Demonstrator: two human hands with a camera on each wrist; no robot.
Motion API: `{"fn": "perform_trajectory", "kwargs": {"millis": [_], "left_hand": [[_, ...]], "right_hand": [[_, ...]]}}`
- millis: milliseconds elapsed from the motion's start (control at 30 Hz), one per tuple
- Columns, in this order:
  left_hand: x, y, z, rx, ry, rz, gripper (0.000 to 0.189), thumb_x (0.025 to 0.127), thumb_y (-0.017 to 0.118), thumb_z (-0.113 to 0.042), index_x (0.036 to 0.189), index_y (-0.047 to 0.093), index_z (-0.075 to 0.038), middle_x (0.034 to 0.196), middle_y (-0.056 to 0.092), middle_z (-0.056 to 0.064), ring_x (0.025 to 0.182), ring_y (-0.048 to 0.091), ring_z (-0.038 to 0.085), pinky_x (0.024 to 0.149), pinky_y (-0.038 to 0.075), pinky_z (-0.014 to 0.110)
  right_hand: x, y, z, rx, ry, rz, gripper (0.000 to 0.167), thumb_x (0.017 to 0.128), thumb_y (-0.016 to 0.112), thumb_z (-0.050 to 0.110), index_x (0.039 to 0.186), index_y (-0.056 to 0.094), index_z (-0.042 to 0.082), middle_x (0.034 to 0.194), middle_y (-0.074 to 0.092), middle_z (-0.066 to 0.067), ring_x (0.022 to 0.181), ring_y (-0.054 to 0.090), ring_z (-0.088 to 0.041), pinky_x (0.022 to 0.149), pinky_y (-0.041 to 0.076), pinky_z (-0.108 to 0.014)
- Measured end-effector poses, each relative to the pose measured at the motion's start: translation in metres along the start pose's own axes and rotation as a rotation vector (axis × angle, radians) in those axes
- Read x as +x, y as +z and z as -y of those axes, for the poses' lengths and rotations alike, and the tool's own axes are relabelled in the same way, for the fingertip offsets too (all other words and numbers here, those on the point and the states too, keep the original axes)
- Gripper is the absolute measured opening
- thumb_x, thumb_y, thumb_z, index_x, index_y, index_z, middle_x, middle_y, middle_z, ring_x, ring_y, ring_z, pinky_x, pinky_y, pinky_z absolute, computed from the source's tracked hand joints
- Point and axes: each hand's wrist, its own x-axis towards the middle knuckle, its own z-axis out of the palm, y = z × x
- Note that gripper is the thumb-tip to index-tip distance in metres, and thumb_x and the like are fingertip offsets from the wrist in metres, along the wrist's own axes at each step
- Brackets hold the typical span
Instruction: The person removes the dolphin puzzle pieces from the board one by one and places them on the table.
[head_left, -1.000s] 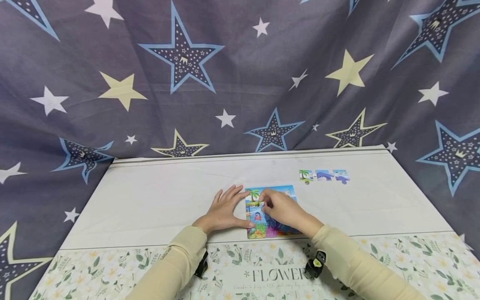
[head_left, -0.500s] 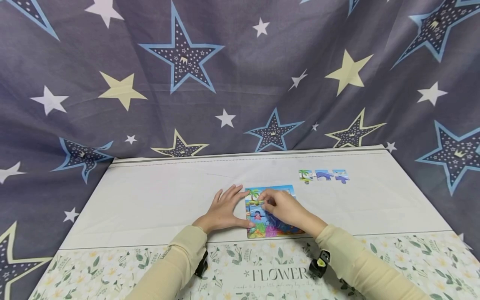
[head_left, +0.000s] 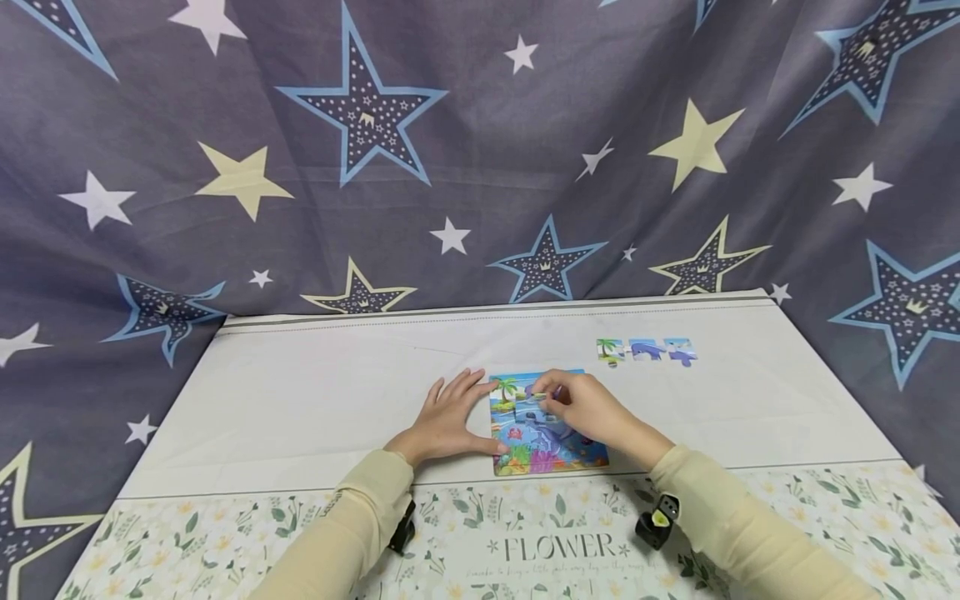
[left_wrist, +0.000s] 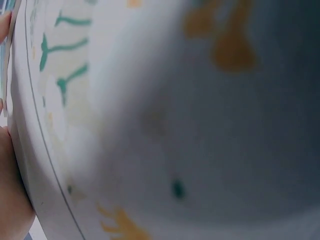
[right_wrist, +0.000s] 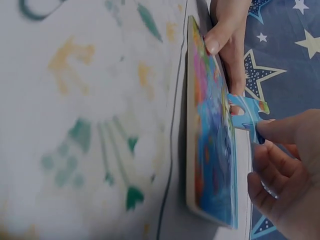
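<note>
A sea-themed jigsaw puzzle board (head_left: 517, 458) lies on the table in front of me, with a palm tree, a crab and coral on it. My left hand (head_left: 444, 423) is spread flat at its left side, the thumb and a fingertip resting on the edge. My right hand (head_left: 588, 408) pinches a blue jigsaw piece (right_wrist: 245, 114) between thumb and fingers. In the right wrist view that piece stands out over the board's far side. Part of the board is hidden beneath the right hand. The left wrist view shows mostly blurred tablecloth and a bit of the hand.
Farther back to the right lie three loose jigsaw pieces in a row: a palm tree piece (head_left: 609, 350), a purple dolphin piece (head_left: 647, 351) and another blue-purple piece (head_left: 681, 350). A star-patterned curtain (head_left: 480, 167) hangs behind the table. The floral tablecloth (head_left: 247, 533) covers the front.
My right hand has carried the jigsaw piece from the board's left side toward its upper middle, uncovering the crab. The left hand has stayed in place.
</note>
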Motion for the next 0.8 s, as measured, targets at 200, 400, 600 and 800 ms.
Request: {"fn": "perform_trajectory", "kwargs": {"millis": [200,400,600,800], "left_hand": [[0.000,0.000,0.000,-0.004,-0.001,0.000,0.105,0.069,0.077,-0.066,0.155,0.035,-0.025,0.165,0.015,-0.002,0.151,0.003,0.018,0.119,-0.007,0.047],[-0.001,0.000,-0.001,-0.013,0.013,-0.011,0.105,0.069,0.077,-0.066,0.155,0.035,-0.025,0.165,0.016,-0.001,0.151,0.004,0.019,0.119,-0.007,0.048],[-0.002,0.002,0.002,-0.016,0.035,-0.035,0.105,0.068,0.076,-0.070,0.154,0.037,-0.025,0.164,0.018,0.001,0.151,0.007,0.022,0.119,-0.005,0.051],[-0.003,0.000,-0.001,-0.014,0.015,-0.011,0.105,0.069,0.077,-0.067,0.155,0.034,-0.026,0.165,0.015,-0.001,0.151,0.003,0.019,0.118,-0.009,0.048]], "right_hand": [[-0.007,-0.009,-0.009,0.042,0.002,-0.017,0.014,0.094,0.066,0.003,0.107,0.068,0.008,0.087,0.062,0.002,0.068,0.057,-0.015,0.057,0.050,-0.029],[-0.012,-0.019,-0.018,0.031,-0.010,-0.033,0.013,0.094,0.066,0.004,0.106,0.069,0.009,0.087,0.064,0.002,0.071,0.058,-0.014,0.063,0.052,-0.029],[-0.018,-0.030,-0.026,0.024,0.024,-0.056,0.013,0.094,0.067,0.005,0.107,0.069,0.008,0.086,0.064,0.000,0.071,0.058,-0.016,0.060,0.051,-0.028],[-0.024,-0.040,-0.035,0.027,0.061,-0.113,0.014,0.094,0.066,0.004,0.107,0.069,0.006,0.084,0.064,-0.003,0.070,0.057,-0.019,0.056,0.049,-0.027]]}}
